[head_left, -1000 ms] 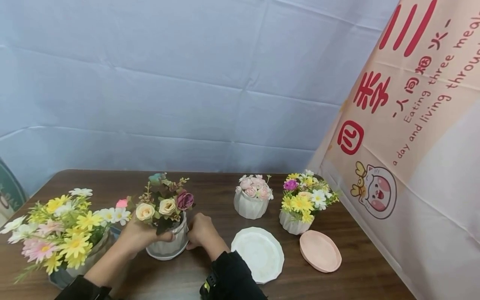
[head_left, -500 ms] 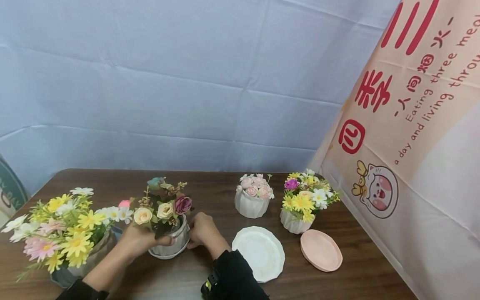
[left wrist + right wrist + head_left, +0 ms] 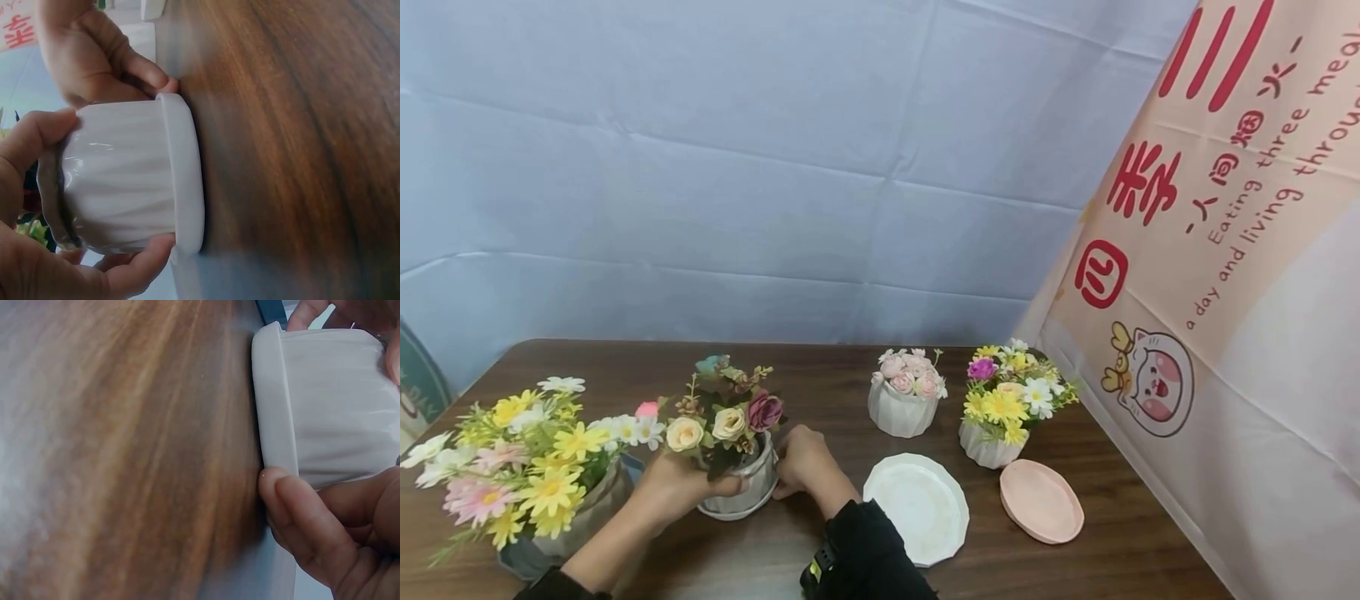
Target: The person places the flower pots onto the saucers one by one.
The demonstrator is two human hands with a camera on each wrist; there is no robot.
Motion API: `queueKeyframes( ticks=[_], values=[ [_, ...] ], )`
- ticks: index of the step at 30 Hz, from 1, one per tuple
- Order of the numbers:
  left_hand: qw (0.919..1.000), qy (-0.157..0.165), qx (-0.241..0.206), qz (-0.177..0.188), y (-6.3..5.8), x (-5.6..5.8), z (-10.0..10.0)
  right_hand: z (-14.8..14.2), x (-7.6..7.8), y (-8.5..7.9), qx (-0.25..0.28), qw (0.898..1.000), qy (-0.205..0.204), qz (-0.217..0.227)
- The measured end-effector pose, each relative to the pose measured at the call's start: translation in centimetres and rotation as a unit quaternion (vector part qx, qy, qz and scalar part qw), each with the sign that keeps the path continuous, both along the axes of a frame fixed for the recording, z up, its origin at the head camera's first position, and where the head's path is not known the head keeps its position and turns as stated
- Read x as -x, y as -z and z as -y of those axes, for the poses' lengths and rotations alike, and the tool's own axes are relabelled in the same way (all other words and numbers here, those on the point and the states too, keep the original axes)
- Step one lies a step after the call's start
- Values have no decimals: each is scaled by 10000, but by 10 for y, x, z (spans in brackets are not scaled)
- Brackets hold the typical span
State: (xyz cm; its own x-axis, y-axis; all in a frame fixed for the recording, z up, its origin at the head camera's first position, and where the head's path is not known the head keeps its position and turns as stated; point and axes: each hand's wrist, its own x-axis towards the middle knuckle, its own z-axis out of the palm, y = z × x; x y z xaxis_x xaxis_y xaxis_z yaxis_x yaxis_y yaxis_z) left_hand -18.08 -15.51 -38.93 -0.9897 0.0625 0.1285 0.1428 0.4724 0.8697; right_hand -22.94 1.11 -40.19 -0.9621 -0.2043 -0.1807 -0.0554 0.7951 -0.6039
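Observation:
In the head view, a white fluted flower pot (image 3: 741,492) with cream and purple artificial roses (image 3: 730,423) stands upright on a white saucer (image 3: 187,181). My left hand (image 3: 677,485) grips the pot from its left, thumb on the near side by the rim and another finger low by the saucer. From the right, my right hand (image 3: 808,462) pinches the saucer's edge with curled fingers. Seen from the right wrist, those fingertips (image 3: 287,487) lie right at the saucer's rim, close over the wooden table (image 3: 156,456).
A large pot of yellow, white and pink daisies (image 3: 542,467) stands close by my left forearm. To the right are a white plate (image 3: 917,510), a pink dish (image 3: 1041,502), a pot of pale pink roses (image 3: 904,408) and a pot of mixed flowers (image 3: 992,442).
The roses have shifted slightly left with the pot's upper part. Both hands keep their places at the pot and the saucer.

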Motion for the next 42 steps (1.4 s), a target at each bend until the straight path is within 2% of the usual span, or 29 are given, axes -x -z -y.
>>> queueKeyframes(
  ticks=[6,10,17,21,28,42],
  values=[
    [9998,-180,73,-92,2,-1,1,5,4,-2,-242,9996,-10,-144],
    [9979,-487,364,213,3,0,4,11,7,-3,-265,9996,112,-46],
    [9946,-708,620,440,3,9,11,23,17,-3,-429,9980,454,-56],
    [9933,-750,670,575,3,13,13,29,20,0,-148,9976,672,-71],
    [9915,-833,787,612,3,18,17,29,20,4,284,9950,852,-443],
    [9921,-745,848,553,4,20,17,27,18,7,949,9896,1062,-221]
  ],
)
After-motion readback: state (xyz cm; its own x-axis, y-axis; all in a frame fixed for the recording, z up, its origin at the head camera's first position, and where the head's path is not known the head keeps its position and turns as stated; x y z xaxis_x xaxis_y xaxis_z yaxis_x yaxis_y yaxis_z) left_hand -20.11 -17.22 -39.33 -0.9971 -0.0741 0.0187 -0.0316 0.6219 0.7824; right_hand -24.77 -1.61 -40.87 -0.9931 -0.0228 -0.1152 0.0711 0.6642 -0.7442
